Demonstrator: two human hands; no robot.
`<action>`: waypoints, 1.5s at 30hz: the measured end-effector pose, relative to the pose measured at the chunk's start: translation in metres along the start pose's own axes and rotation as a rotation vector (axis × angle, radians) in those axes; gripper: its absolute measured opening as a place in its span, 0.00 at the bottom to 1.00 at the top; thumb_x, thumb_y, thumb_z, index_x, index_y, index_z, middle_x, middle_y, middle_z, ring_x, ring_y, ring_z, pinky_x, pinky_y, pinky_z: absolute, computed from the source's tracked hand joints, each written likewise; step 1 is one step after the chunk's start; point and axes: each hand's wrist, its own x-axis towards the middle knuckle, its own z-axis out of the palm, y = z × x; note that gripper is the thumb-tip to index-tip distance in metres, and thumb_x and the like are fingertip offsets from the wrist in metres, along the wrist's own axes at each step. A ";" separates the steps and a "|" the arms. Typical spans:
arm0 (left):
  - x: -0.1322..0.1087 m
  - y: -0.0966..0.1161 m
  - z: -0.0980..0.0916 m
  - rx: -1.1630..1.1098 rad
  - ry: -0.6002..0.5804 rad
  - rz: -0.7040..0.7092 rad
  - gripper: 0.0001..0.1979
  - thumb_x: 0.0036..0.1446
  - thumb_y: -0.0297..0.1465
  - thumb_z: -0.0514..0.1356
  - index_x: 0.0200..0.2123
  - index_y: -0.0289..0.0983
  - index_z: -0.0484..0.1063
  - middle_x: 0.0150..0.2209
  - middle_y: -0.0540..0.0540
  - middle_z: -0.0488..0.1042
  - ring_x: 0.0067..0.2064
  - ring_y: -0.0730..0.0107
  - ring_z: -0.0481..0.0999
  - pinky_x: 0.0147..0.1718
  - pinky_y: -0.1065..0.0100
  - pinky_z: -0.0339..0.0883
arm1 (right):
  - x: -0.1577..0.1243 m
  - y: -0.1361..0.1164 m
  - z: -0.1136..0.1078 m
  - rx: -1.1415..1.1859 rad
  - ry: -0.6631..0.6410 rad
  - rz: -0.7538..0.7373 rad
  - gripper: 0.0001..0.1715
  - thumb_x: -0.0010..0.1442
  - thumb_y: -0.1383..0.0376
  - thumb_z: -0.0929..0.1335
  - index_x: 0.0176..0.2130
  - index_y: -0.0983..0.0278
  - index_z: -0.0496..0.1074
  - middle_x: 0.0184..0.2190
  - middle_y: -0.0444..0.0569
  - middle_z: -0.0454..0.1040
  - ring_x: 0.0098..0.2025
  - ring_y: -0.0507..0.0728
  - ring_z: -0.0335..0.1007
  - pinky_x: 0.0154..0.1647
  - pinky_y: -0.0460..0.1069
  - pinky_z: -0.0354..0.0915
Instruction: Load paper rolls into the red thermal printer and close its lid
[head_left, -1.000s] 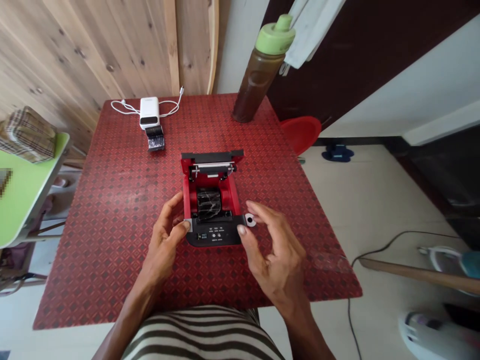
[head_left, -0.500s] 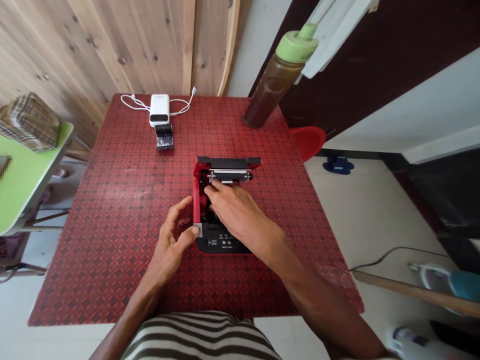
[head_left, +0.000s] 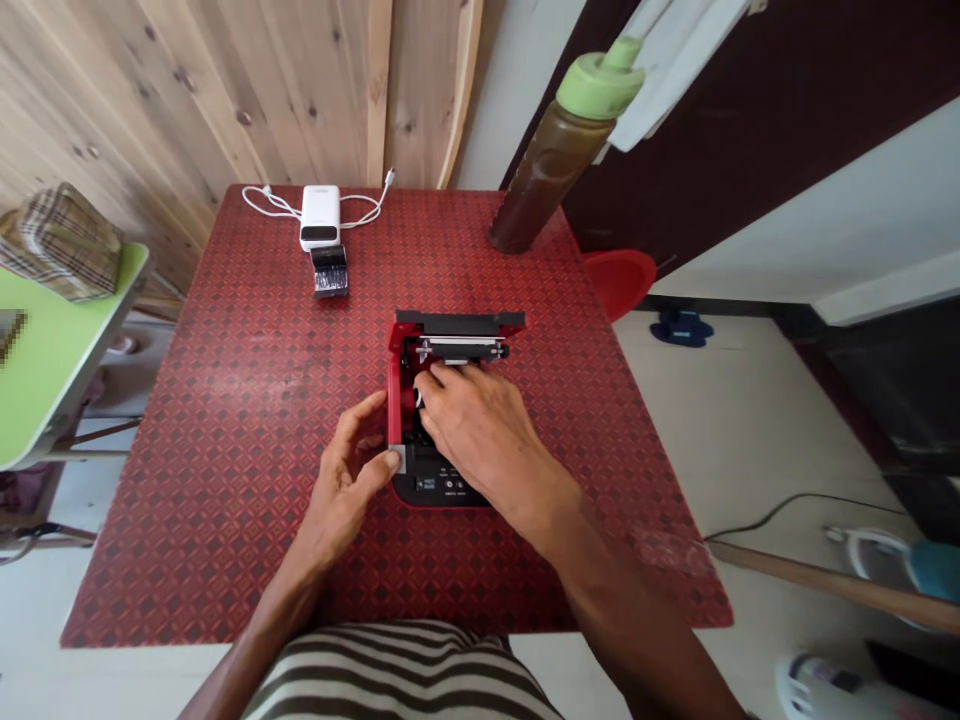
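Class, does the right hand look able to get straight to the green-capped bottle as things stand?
Probably not straight: the right hand is down in the open red device, and its raised lid stands between hand and green-capped bottle. Lifting over might work.

The head view faces forward, down at both hands.

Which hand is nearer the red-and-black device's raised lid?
Right. The right hand reaches into the device, just in front of the raised lid; the left hand is farther off, at the device's near left corner.
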 end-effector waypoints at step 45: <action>0.000 -0.014 -0.006 0.011 0.030 0.024 0.29 0.71 0.44 0.69 0.71 0.49 0.76 0.70 0.42 0.79 0.67 0.46 0.81 0.62 0.50 0.78 | -0.016 0.109 0.097 0.845 0.437 0.173 0.18 0.67 0.63 0.74 0.56 0.60 0.79 0.55 0.55 0.88 0.56 0.65 0.86 0.61 0.63 0.77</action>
